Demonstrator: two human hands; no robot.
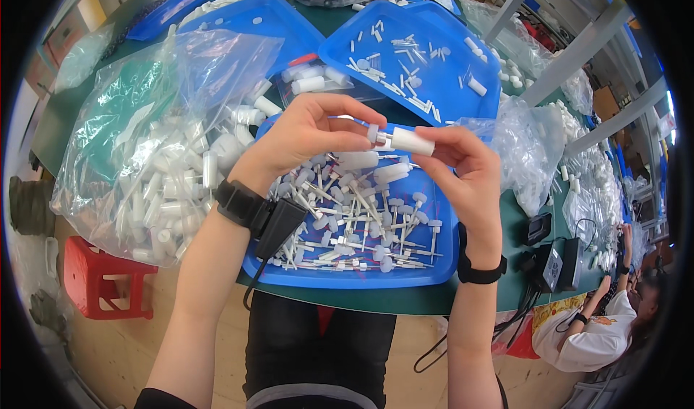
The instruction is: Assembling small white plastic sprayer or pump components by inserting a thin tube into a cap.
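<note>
Left hand (314, 136) and right hand (466, 165), raised closest to view, were each pinched narrow: the left held a small pale-grey, white-stemmed fitting (373, 134), the right a smooth white cylinder (413, 141). Both parts lined up above the blue tray (354, 283) of stemmed pieces (386, 264); whether they were joined couldn't be told.

White cylinder (413, 141), nearly level, right end dipping slightly, pinched in right hand (466, 163). Pale stem piece (374, 134), frosted cap, held in left hand (316, 134), lined up at cylinder's left end; insertion unclear.
</note>
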